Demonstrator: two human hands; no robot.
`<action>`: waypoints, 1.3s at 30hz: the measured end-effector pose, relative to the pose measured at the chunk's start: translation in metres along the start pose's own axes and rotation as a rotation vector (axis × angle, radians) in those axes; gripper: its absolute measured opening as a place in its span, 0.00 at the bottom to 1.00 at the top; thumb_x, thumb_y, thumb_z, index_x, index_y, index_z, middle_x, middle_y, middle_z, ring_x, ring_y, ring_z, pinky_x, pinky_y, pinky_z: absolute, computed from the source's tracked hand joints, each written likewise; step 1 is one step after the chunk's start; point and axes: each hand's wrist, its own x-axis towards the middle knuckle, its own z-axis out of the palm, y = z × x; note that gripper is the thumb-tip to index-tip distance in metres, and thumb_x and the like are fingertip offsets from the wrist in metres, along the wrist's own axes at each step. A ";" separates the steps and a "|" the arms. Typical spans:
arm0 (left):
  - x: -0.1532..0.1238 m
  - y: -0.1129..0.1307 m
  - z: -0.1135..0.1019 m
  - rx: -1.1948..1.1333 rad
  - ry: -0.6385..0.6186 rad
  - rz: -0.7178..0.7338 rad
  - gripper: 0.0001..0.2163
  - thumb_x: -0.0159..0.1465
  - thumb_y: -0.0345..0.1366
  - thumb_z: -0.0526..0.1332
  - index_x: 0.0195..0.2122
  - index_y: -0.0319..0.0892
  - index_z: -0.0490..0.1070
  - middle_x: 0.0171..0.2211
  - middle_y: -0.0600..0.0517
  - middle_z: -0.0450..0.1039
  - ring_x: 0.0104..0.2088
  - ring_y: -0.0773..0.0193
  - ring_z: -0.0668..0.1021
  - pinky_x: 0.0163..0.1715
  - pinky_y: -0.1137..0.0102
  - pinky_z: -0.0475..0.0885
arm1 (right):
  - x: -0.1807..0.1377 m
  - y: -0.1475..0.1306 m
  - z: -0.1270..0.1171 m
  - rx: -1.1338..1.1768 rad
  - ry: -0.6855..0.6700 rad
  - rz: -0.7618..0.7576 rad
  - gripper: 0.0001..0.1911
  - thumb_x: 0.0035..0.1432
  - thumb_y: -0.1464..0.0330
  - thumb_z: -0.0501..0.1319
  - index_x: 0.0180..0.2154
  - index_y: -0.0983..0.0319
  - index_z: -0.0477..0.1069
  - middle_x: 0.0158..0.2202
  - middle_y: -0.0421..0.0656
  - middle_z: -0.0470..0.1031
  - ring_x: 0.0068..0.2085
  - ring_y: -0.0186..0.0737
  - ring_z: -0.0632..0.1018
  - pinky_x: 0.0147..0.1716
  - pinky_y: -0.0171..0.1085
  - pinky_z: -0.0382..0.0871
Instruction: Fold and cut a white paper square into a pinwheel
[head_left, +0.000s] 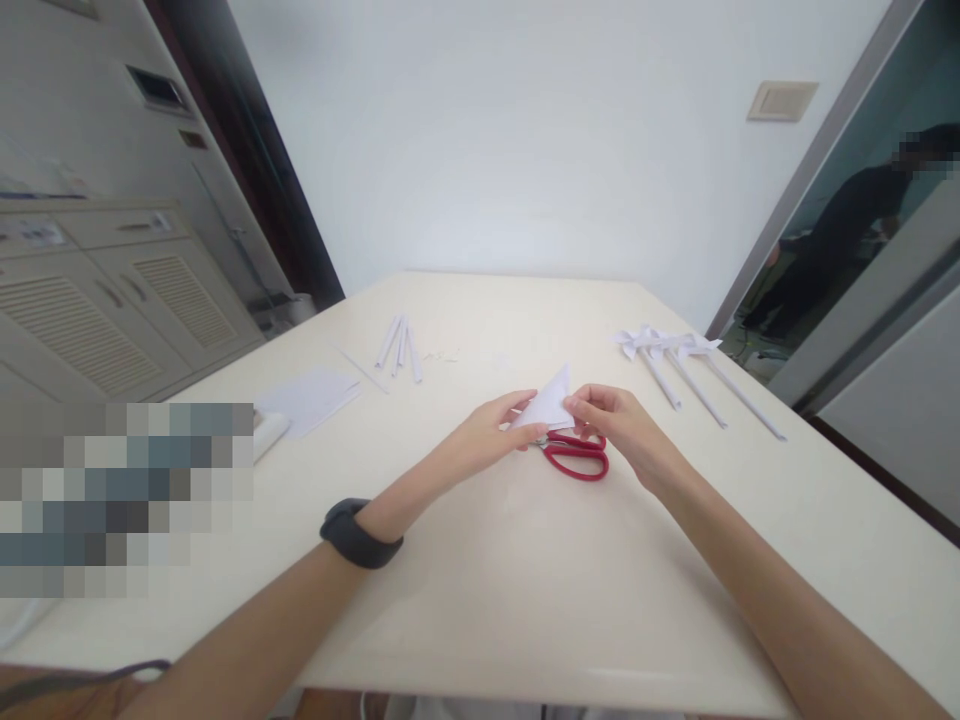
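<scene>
White paper triangle [549, 406] above the table [480, 600]

Left hand [502, 420] and right hand [609, 408]: each grip is narrow, pinching it from either side. Plain, folded, peak upward. Red-handled scissors [576, 451] partly beneath. Drawer label [41, 233] too blurred to read.

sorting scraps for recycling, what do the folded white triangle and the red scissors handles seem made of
Folded triangle: looks like paper, matte white; thin, with crisp straight edges. Scissors handles: probably smooth plastic, judging by the even red colour and rounded loops, though coated metal can't be ruled out.
</scene>
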 end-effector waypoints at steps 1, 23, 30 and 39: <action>0.000 0.001 0.000 -0.016 -0.016 -0.001 0.22 0.60 0.41 0.59 0.56 0.43 0.64 0.53 0.43 0.68 0.48 0.53 0.73 0.38 0.63 0.75 | 0.000 0.000 0.000 -0.005 -0.002 -0.008 0.14 0.52 0.59 0.61 0.24 0.63 0.65 0.21 0.36 0.68 0.24 0.30 0.67 0.25 0.32 0.58; 0.003 -0.015 0.000 -0.047 0.288 -0.023 0.17 0.55 0.34 0.62 0.47 0.37 0.71 0.46 0.46 0.75 0.46 0.51 0.75 0.46 0.59 0.71 | 0.004 0.017 0.002 -0.646 0.156 -0.145 0.06 0.53 0.68 0.58 0.26 0.62 0.67 0.28 0.42 0.72 0.30 0.39 0.72 0.28 0.36 0.61; -0.002 -0.014 0.016 -0.069 0.155 -0.065 0.21 0.54 0.39 0.65 0.49 0.39 0.70 0.47 0.44 0.75 0.46 0.49 0.76 0.44 0.58 0.72 | 0.008 0.025 0.001 -0.122 -0.003 -0.095 0.10 0.52 0.67 0.60 0.38 0.64 0.70 0.36 0.44 0.75 0.36 0.42 0.75 0.28 0.34 0.66; -0.002 -0.009 0.012 -0.203 0.097 -0.201 0.14 0.57 0.42 0.62 0.42 0.41 0.75 0.42 0.45 0.78 0.43 0.49 0.78 0.41 0.58 0.74 | 0.009 0.016 0.002 -0.055 0.071 -0.140 0.12 0.51 0.68 0.60 0.40 0.62 0.71 0.42 0.46 0.76 0.43 0.46 0.75 0.39 0.39 0.69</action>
